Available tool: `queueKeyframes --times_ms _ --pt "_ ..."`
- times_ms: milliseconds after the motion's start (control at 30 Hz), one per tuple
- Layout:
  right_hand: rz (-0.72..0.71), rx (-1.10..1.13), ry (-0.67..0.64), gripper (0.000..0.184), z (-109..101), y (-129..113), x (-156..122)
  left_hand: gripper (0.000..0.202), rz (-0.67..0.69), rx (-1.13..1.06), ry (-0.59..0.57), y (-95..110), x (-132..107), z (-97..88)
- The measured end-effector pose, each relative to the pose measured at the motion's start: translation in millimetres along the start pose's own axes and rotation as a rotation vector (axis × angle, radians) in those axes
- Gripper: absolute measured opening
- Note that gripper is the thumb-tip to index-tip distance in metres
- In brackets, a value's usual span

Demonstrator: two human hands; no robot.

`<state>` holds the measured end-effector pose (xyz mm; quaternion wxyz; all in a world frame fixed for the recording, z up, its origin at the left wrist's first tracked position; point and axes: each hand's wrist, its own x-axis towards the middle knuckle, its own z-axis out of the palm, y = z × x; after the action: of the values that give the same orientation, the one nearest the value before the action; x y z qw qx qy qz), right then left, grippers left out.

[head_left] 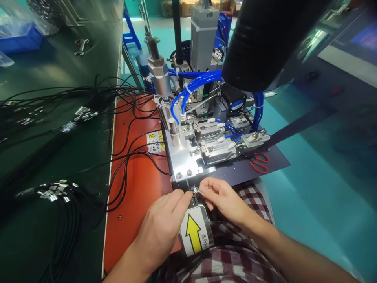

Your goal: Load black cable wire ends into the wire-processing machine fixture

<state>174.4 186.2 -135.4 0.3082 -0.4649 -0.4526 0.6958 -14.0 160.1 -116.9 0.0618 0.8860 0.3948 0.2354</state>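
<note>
My left hand [161, 224] and my right hand [224, 198] meet at the front edge of a small metal machine [188, 157]. Both pinch a tiny cable end with thin coloured wires [196, 191] between fingertips. The wire end sits just below the machine's steel base plate, above a curved label with a yellow arrow [194, 232]. The machine carries blue air hoses [191, 84] and a steel cylinder [160, 78].
Black cables [129, 165] loop over an orange mat [138, 184]. Bundles of cables with metal connectors [54, 190] lie on the green bench at left. Red-handled scissors [259, 162] rest on a dark sheet right of the machine. A large black object [265, 39] hangs overhead.
</note>
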Motion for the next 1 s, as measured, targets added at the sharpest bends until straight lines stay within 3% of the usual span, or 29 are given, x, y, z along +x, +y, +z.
queueKeyframes --times_ms 1000 --pt "-0.025 -0.083 0.022 0.029 -0.7 -4.0 -0.5 0.025 0.015 0.068 -0.002 -2.6 2.6 -0.4"
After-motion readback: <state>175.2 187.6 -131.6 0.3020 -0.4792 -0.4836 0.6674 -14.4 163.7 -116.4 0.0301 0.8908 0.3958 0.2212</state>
